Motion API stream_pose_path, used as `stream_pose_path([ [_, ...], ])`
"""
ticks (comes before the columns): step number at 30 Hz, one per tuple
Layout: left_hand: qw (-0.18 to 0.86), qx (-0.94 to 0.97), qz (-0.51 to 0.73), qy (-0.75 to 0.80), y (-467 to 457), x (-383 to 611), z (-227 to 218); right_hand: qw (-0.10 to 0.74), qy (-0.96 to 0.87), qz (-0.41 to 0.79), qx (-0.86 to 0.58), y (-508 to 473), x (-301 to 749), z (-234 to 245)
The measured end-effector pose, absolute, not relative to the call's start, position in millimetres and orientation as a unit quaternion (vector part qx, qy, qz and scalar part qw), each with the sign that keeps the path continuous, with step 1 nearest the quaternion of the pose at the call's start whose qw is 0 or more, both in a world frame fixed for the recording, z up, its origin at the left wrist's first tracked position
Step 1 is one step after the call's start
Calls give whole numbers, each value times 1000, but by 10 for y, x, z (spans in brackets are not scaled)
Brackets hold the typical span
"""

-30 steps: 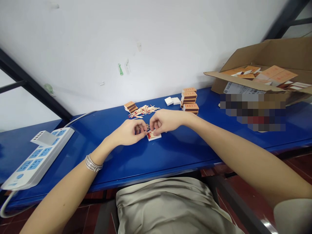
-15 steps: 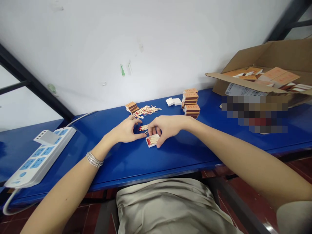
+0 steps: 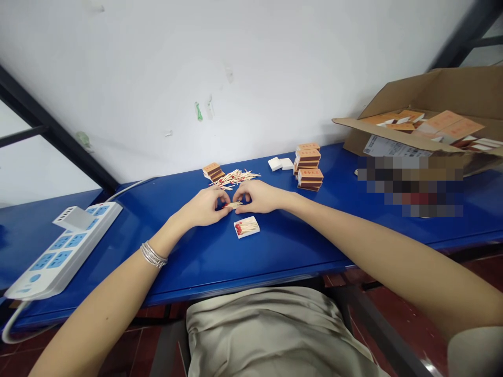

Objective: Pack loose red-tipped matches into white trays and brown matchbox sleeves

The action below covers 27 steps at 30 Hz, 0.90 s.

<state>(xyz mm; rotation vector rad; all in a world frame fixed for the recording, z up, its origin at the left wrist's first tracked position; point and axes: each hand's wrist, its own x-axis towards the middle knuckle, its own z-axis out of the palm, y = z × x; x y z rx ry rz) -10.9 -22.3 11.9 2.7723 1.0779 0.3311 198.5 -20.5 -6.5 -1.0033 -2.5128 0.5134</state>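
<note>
Both my hands meet over the blue table (image 3: 275, 251). My left hand (image 3: 205, 206) and my right hand (image 3: 259, 196) are closed in a pinch on a small bundle of matches (image 3: 232, 205) held between their fingertips. Just in front of them lies an open white matchbox tray (image 3: 247, 227) partly filled with red-tipped matches. Behind my hands is a loose pile of matches (image 3: 236, 178), with a small stack of orange matchboxes (image 3: 212, 171) at its left end.
A taller stack of orange matchboxes (image 3: 308, 166) and white empty trays (image 3: 280, 163) stand at the back right. An open cardboard box (image 3: 428, 125) with more matchboxes sits at far right. A white-and-blue power strip (image 3: 58, 250) lies at left. A white wall is behind.
My right hand has let go of the tray and moved back. Both hands now pinch a bundle of matches behind the tray, which lies free on the table.
</note>
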Motion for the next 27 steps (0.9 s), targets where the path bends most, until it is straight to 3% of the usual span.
stream_pose_path([
  [27,96,913,128,375,-234,-97,105,242,-887,141,-368,-262,1883,-118],
])
